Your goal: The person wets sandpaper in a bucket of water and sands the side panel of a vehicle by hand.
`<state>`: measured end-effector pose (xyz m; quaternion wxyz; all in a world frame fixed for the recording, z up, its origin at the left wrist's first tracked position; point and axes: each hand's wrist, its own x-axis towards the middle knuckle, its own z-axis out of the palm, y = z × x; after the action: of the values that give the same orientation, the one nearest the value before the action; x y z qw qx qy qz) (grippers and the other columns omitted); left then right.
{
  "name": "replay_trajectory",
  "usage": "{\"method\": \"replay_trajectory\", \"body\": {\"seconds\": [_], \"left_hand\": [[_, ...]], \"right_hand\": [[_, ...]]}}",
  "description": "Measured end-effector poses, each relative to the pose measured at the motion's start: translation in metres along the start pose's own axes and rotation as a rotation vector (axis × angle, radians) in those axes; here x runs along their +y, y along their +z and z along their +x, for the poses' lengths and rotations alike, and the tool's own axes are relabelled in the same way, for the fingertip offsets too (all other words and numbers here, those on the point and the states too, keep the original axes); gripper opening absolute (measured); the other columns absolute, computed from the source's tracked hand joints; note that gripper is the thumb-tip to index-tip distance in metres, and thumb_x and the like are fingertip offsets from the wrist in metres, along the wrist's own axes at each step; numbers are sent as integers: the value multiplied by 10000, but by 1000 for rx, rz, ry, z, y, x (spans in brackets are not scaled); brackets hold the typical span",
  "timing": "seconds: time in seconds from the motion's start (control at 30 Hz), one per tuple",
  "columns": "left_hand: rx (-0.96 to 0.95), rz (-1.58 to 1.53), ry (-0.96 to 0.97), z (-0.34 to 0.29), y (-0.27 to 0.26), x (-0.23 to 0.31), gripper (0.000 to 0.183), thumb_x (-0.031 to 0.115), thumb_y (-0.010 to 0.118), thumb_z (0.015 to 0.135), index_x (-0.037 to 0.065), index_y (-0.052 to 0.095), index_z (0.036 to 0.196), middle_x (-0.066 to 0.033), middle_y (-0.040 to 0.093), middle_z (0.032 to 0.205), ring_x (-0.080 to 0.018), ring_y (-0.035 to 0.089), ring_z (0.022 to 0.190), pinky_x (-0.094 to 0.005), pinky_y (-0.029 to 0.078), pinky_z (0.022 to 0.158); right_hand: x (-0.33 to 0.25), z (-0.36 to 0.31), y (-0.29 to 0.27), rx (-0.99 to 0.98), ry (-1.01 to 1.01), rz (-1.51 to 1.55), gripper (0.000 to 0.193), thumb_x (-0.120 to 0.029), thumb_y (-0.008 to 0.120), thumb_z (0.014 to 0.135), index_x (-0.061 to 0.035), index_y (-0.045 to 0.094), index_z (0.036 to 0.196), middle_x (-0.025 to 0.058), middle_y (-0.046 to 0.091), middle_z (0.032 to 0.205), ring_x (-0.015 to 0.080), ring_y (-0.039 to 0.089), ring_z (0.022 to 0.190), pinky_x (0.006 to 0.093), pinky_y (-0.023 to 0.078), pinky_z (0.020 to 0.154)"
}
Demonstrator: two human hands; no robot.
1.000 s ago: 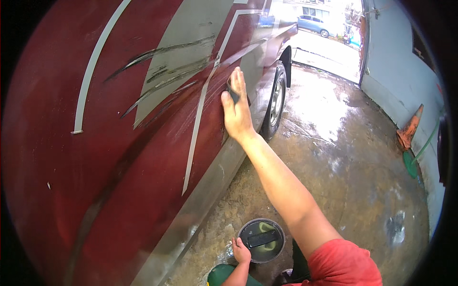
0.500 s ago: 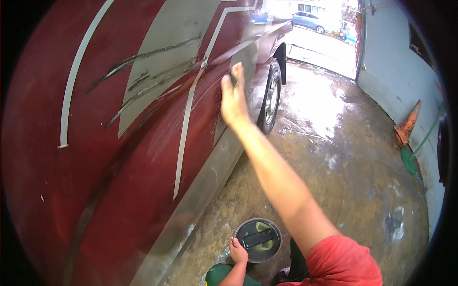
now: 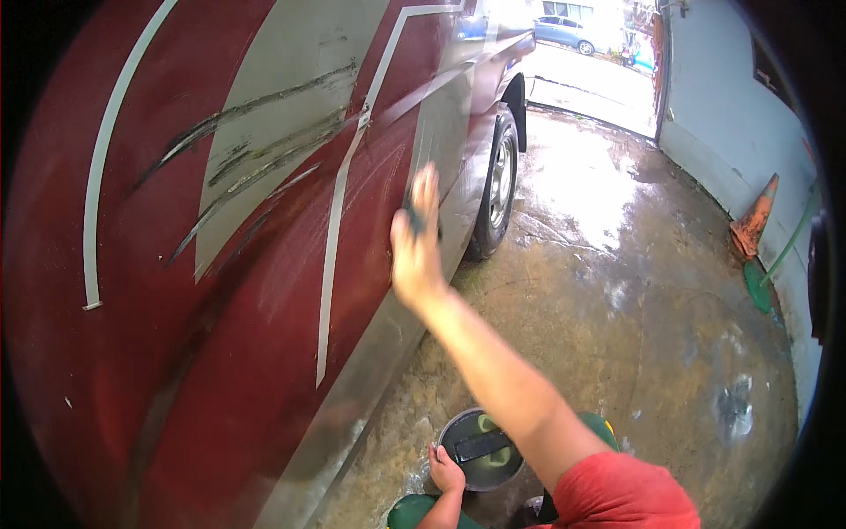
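My right hand (image 3: pixel 419 242) is pressed against the lower side of a maroon and grey vehicle (image 3: pixel 264 353), a little behind the pale stripe. A small dark pad (image 3: pixel 414 220) shows between its thumb and fingers; most of it is hidden, and I cannot tell its exact kind. Down by my knees, my left hand (image 3: pixel 447 470) grips the rim of a round dark bucket (image 3: pixel 507 485). Water with pale green patches shows in the bucket, along with a black rectangular block (image 3: pixel 482 445). Dark scrapes (image 3: pixel 256 145) run across the panel left of my right hand.
The vehicle's wheel (image 3: pixel 500 181) stands just beyond my right hand. A worn orange cone (image 3: pixel 755 220) and a green-handled tool (image 3: pixel 758 286) lean at the pale blue wall (image 3: pixel 740 132). The concrete floor (image 3: pixel 599 326) is wet. A blue car (image 3: pixel 564 33) is outside the doorway.
My right hand has moved down along the panel with the dark pad. My left hand stays at the bucket's rim. The view has shifted slightly.
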<state>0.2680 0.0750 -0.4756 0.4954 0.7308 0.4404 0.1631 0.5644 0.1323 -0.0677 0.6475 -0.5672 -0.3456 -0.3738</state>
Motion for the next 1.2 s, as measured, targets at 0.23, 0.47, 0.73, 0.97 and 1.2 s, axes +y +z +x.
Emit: {"method": "replay_trajectory", "body": {"seconds": [0.23, 0.47, 0.73, 0.97, 1.2], "left_hand": [[-6, 15, 18, -5, -1, 14, 638, 473, 426, 1070, -21, 517, 1462, -277, 567, 1433, -453, 546, 1301, -468, 429, 1080], [-42, 8, -64, -10, -9, 28, 640, 462, 423, 1081, -58, 520, 1441, -277, 549, 1457, -425, 513, 1358, -442, 392, 1137], [-39, 9, 8, -12, 7, 16, 632, 479, 420, 1073, -20, 538, 1443, -272, 571, 1432, -445, 542, 1312, -463, 424, 1088], [3, 21, 24, 1, 3, 3, 631, 463, 427, 1074, -46, 539, 1429, -288, 563, 1432, -451, 537, 1315, -463, 417, 1101], [-32, 17, 18, -8, 8, 12, 639, 464, 415, 1077, -58, 534, 1426, -289, 552, 1446, -443, 517, 1344, -453, 403, 1119]], "right_hand": [[48, 12, -30, -52, 81, -77, 680, -342, 352, 1123, 14, 76, 1632, 215, 14, 1721, 340, 7, 1598, 429, 42, 1290], [15, -85, -9, -74, 79, -66, 675, -320, 308, 1124, 60, 47, 1618, 248, -10, 1710, 380, -32, 1590, 475, 16, 1286], [87, 24, -45, 113, 445, 24, 742, -423, 362, 1119, 21, 53, 1627, 197, -13, 1723, 283, -16, 1600, 403, 30, 1296], [5, -113, -11, -160, 118, -50, 688, -322, 344, 1122, -27, 8, 1645, 218, -45, 1719, 397, -46, 1589, 498, 24, 1281], [61, 17, -43, 137, 548, 115, 790, -444, 383, 1109, 33, 20, 1623, 211, 36, 1718, 275, 56, 1597, 378, 85, 1294]]}}
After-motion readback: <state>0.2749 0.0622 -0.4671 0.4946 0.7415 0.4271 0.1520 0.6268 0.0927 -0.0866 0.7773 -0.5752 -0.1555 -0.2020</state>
